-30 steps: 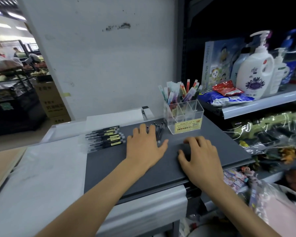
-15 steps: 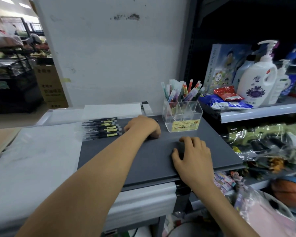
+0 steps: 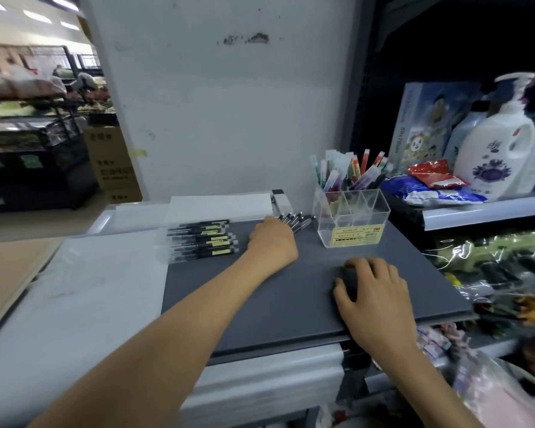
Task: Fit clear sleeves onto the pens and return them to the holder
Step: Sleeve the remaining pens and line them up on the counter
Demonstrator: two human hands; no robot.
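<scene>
Several black pens in clear sleeves [image 3: 202,240] lie in a row on the left part of a grey board [image 3: 291,298]. A bunch of loose pens [image 3: 295,220] lies at the board's back edge, beside a clear acrylic holder [image 3: 351,219] with sleeved coloured pens standing in its rear compartments. My left hand [image 3: 271,240] reaches over the loose pens with its fingers curled down on them; the fingertips are hidden. My right hand [image 3: 372,291] rests flat on the board, fingers spread, holding nothing.
A white wall stands right behind the board. A shelf [image 3: 482,211] to the right carries pump bottles, a box and snack bags. White sheets [image 3: 74,288] cover the surface to the left. Bagged goods hang below the shelf.
My left hand went from lying flat on the board to curling over the loose pens near the holder. My right hand stayed resting on the board. The camera view shifted.
</scene>
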